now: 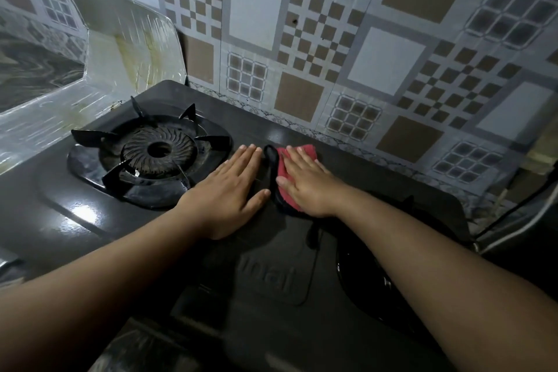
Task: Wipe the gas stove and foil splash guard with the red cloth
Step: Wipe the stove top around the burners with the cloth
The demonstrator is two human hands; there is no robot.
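Red cloth with black trim (294, 174) pinned flat under the right hand (305, 181), mid-top of the black gas stove (271, 266).
Right of the cast-iron burner (151, 154); left hand (229, 190) lies spread between them. Crinkled foil splash guard (120, 48) stands beyond that burner, far-left; I judge the sweep must travel leftward.

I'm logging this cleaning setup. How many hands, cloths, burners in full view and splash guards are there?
Hands: 2, left hand and right hand
Red cloth: 1
Burner: 1
Foil splash guard: 1
Total: 5
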